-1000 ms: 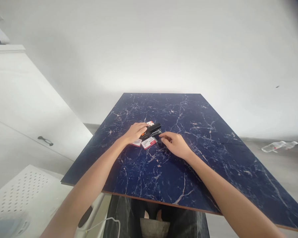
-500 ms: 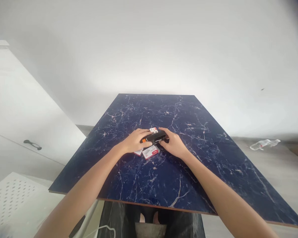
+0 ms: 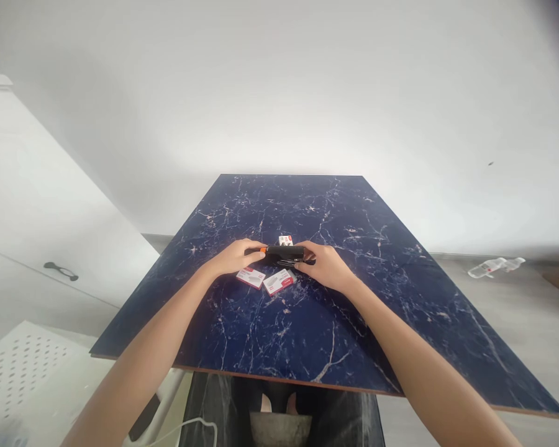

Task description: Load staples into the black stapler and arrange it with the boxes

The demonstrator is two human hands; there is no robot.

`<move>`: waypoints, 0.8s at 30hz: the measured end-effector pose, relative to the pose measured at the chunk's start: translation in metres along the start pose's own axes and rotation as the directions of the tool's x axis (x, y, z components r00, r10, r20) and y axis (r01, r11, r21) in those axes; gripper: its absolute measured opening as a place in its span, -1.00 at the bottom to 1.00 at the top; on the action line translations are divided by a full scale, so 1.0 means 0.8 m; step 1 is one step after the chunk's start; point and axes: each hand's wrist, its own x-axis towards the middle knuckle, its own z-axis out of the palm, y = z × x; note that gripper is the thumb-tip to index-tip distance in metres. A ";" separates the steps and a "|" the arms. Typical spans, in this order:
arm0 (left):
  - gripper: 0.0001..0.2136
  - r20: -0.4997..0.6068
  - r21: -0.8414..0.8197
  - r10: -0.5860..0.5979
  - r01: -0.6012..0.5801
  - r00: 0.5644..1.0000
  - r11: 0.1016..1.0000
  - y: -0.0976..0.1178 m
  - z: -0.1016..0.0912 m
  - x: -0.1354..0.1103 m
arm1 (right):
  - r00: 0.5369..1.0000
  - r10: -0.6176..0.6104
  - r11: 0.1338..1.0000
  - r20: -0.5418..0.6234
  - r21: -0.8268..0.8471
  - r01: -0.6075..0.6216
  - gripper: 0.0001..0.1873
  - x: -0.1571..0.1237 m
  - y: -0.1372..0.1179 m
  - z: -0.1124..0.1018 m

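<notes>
Black stapler (image 3: 285, 253) is held sideways btwn both hands, just above the blue marble table (image 3: 317, 323). Left hand (image 3: 235, 256) pinches the orange-tipped end, right hand (image 3: 323, 266) grips the other. Two staple boxes (image 3: 265, 280) sit right below, a third one (image 3: 286, 239) just behind.

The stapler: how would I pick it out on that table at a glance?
On the dark blue marbled table, look mid-table where the left hand and right hand meet. Both grip the stapler: a long black bar with an orange end, unlike the small red-and-white boxes beside it.
</notes>
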 end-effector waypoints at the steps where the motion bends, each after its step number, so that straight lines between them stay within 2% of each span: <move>1: -0.59 0.015 -0.033 -0.002 0.003 1.000 0.999 -0.001 -0.001 0.000 | 1.000 0.002 1.000 0.004 -0.015 -0.001 -0.63 0.000 0.002 -0.001; 5: -0.65 0.024 -0.131 -0.016 0.019 1.000 0.991 -0.005 -0.003 0.004 | 1.000 0.010 0.999 0.020 -0.041 -0.009 -0.58 0.002 0.009 -0.004; 12: -0.63 0.039 -0.126 -0.047 0.052 0.998 0.991 -0.003 -0.001 0.005 | 0.999 0.007 0.998 0.048 -0.057 -0.004 -0.55 0.002 0.010 -0.014; 18: -0.60 0.039 -0.061 -0.060 0.063 0.997 0.996 0.000 -0.001 0.003 | 0.993 0.021 0.992 0.115 -0.125 -0.007 -0.50 0.000 0.020 -0.040; 24: -0.61 0.027 -0.023 -0.036 0.036 0.999 0.999 0.002 0.003 0.002 | 0.987 0.075 0.983 0.141 -0.180 -0.049 -0.61 -0.006 0.038 -0.073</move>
